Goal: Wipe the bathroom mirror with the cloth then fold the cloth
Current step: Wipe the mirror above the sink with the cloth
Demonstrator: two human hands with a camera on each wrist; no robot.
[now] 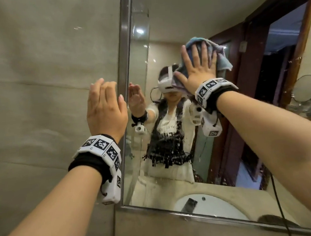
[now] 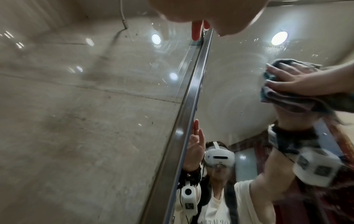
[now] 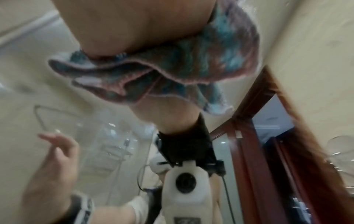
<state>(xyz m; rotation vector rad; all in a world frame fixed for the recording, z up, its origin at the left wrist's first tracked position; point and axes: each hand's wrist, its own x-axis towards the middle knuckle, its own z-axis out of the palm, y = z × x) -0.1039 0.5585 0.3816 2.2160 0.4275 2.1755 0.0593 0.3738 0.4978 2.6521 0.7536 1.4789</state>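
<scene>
The wall mirror (image 1: 207, 15) with a steel frame (image 1: 125, 63) fills the right of the head view. My right hand (image 1: 197, 66) lies flat with spread fingers on a bunched blue and pink cloth (image 1: 221, 56), pressing it against the glass at head height. The cloth (image 3: 191, 68) hangs in folds under the palm in the right wrist view, and the cloth (image 2: 283, 98) shows at the right of the left wrist view. My left hand (image 1: 104, 104) is raised with straight fingers beside the mirror's left frame (image 2: 191, 98), holding nothing; contact with the wall is unclear.
Beige tiled wall (image 1: 31, 93) lies left of the mirror. A white sink (image 1: 209, 206) with a dark tap shows reflected at the bottom. A round shaving mirror (image 1: 306, 89) on an arm stands at the right. A dark wooden door frame (image 1: 248, 88) is reflected.
</scene>
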